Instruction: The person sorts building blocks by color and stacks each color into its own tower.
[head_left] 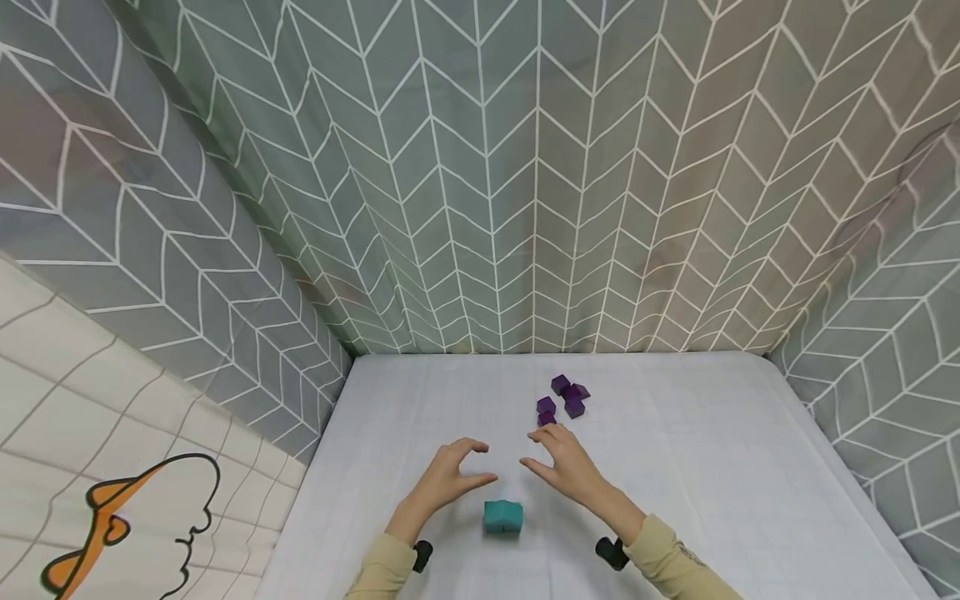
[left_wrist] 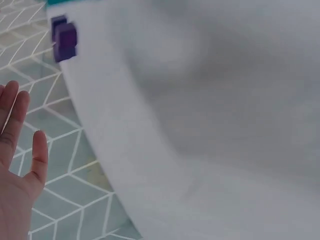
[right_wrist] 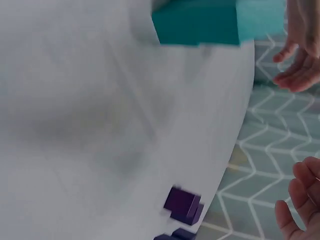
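My left hand (head_left: 444, 479) is held over the white table with thumb and fingers apart, gripping nothing. Facing it, my right hand (head_left: 567, 468) has its fingers loosely bent and its thumb spread, also with nothing in it. A teal block (head_left: 503, 517) with a notched or uneven top sits on the table between the wrists, touched by neither hand. Just beyond the right fingertips lies a loose group of several small purple blocks (head_left: 573, 407). The right wrist view shows the teal block (right_wrist: 197, 22) close up and a purple block (right_wrist: 182, 202) lower down.
The white table (head_left: 675, 417) has its far edge against a grey-green curtain (head_left: 510, 208) with a white chevron pattern. More curtain hangs on both sides. At the left a white cloth (head_left: 150, 417) carries a cartoon drawing. Dark camera mounts (head_left: 611, 553) sit at the wrists.
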